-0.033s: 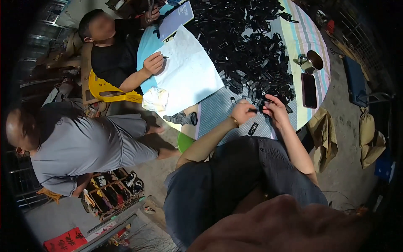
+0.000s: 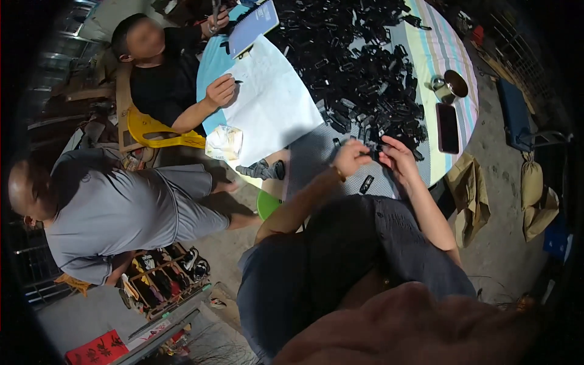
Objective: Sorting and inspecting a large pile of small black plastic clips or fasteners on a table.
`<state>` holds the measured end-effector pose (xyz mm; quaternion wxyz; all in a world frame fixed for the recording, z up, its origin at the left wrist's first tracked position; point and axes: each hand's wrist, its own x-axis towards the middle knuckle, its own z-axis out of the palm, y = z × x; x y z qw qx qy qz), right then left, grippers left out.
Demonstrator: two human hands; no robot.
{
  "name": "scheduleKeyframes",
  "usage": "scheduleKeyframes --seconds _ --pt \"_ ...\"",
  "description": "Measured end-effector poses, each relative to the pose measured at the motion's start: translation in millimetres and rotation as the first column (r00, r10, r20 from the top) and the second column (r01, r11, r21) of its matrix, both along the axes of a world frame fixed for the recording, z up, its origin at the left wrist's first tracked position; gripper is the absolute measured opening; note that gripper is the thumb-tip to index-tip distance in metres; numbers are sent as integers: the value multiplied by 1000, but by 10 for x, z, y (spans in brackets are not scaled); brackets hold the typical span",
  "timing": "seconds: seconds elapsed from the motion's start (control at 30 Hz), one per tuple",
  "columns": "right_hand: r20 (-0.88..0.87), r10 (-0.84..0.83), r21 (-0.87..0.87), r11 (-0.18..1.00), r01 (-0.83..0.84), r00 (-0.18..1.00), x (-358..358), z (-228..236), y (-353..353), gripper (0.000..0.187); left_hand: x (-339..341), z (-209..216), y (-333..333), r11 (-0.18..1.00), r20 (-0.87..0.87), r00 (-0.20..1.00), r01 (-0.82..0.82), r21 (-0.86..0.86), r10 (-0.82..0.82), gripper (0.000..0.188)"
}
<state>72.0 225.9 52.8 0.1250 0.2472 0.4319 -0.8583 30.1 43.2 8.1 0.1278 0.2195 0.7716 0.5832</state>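
At the near side of the table, my left hand (image 2: 351, 158) is bent inward with its fingers blurred; whether anything is in them I cannot tell. Close to its right, my right hand (image 2: 399, 159) has thumb and forefinger curled around what looks like a small black plastic part, mostly lost against the dark pile behind. A single oblong black plastic part (image 2: 366, 184) with a pale centre lies on the grey patterned cover below both hands. Beyond them spreads a large heap of similar black parts (image 2: 340, 67).
A phone (image 2: 448, 128) and a metal cup (image 2: 454, 85) stand on the right. To the left lie a white sheet (image 2: 274, 97), a notebook (image 2: 254, 27), a tissue pack (image 2: 224, 143) and dark fabric (image 2: 261, 170). A seated person (image 2: 161, 85) holds a pen; another person (image 2: 128, 210) is at the left.
The dark piece seen at my left fingertips a moment earlier no longer shows there. My left hand has shifted slightly; the right hand has barely moved.
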Motion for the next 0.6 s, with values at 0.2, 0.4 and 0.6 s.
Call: scheduleKeyframes --seconds 0.2,0.4,0.6 --pt "-32 15 -95 995 -18 999 67 300 -136 24 -78 467 36 924 435 892 -55 378 -125 29" --pt "-144 86 145 987 -65 986 133 267 -173 19 -14 615 7 935 362 928 -53 351 -83 27" --pt "-275 151 457 890 -8 949 155 297 -259 15 52 691 -2 958 414 910 -89 272 -33 28"
